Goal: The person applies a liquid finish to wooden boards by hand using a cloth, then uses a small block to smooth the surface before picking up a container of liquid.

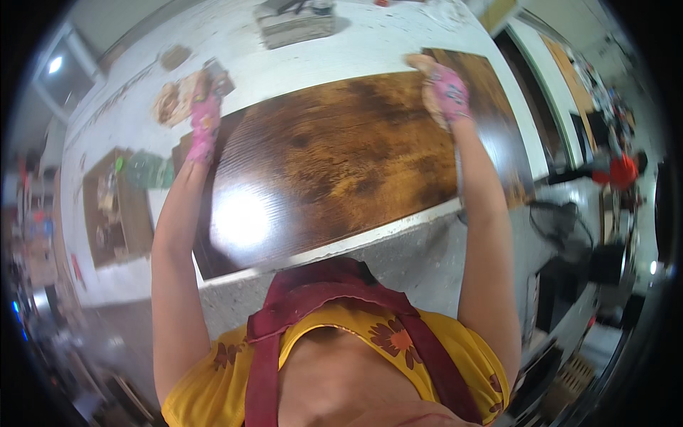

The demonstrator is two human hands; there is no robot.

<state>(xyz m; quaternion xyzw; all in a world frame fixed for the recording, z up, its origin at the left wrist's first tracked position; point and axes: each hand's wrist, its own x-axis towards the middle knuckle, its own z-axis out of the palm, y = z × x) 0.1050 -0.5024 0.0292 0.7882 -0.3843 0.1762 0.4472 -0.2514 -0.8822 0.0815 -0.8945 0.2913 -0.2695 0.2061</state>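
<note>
A brown wood-grain panel (331,160) lies on the white worktable (251,80) before me, with a lamp's glare at its near left. My left hand (205,115), in a pink patterned glove, is near the panel's far left corner and holds a crumpled beige cloth (179,99) and a small greyish, blurred object (219,77). My right hand (451,93), gloved alike, is at the panel's right end, beside another wood-grain board (493,107). Pale cloth shows under and beside its fingers; whether the hand grips it or the board, I cannot tell.
An open cardboard box (120,213) with small items and a greenish clear plastic bottle (147,169) are at the left. A grey block (296,26) bearing tools stands at the far side. A person in red (619,169) is off to the right, near a black fan (557,221).
</note>
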